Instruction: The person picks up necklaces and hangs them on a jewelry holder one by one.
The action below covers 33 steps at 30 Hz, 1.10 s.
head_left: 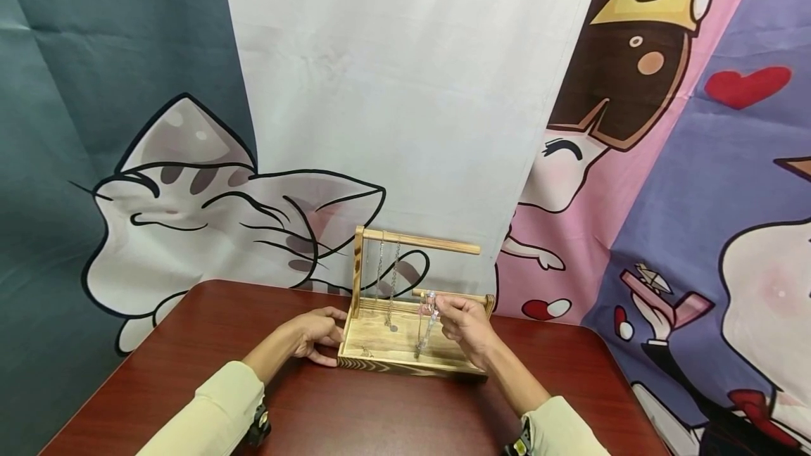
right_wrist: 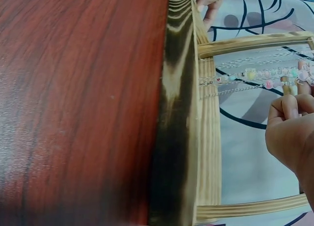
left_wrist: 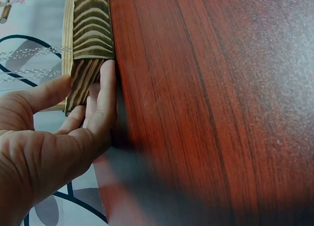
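Note:
A wooden jewelry stand with a shallow tray base sits on the table. My left hand grips the tray's left end; in the left wrist view its thumb lies on one side of the corner and its fingers on the other. With thumb and fingertips my right hand pinches a pastel beaded bracelet beside the free end of the lower bar. The bracelet hangs down over the tray. Silver chain necklaces hang from the upper bar, left of the right hand.
The stand is on a reddish-brown table, close to its back edge. Small jewelry lies at the tray's front left. Behind the table hangs a cartoon-printed cloth.

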Tool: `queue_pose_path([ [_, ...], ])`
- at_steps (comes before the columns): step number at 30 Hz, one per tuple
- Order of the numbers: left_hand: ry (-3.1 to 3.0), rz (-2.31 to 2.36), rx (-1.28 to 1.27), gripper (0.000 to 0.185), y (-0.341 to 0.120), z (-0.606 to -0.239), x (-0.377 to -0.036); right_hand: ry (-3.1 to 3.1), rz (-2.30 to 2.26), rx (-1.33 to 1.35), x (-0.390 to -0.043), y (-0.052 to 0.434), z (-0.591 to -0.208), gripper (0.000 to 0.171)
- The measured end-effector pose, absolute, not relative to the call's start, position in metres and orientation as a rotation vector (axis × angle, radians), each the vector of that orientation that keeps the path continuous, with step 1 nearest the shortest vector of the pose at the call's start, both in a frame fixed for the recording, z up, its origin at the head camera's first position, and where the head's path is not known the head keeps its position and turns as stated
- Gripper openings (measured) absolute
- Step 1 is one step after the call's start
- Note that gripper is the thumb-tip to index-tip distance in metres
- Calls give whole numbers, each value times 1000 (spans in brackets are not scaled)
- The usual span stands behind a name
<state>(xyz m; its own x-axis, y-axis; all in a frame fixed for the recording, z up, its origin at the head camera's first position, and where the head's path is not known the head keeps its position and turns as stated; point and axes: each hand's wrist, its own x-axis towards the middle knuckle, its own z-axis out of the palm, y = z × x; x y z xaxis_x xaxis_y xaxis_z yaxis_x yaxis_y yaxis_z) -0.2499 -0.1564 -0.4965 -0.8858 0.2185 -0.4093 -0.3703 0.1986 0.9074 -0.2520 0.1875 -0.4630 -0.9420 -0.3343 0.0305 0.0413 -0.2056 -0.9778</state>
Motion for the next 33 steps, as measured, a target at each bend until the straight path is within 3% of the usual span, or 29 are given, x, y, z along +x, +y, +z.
queue_pose_path([
  [33, 2021, 1723, -159, 64, -157, -495, -251, 1925, -2304, -368, -262, 191, -409, 33],
])
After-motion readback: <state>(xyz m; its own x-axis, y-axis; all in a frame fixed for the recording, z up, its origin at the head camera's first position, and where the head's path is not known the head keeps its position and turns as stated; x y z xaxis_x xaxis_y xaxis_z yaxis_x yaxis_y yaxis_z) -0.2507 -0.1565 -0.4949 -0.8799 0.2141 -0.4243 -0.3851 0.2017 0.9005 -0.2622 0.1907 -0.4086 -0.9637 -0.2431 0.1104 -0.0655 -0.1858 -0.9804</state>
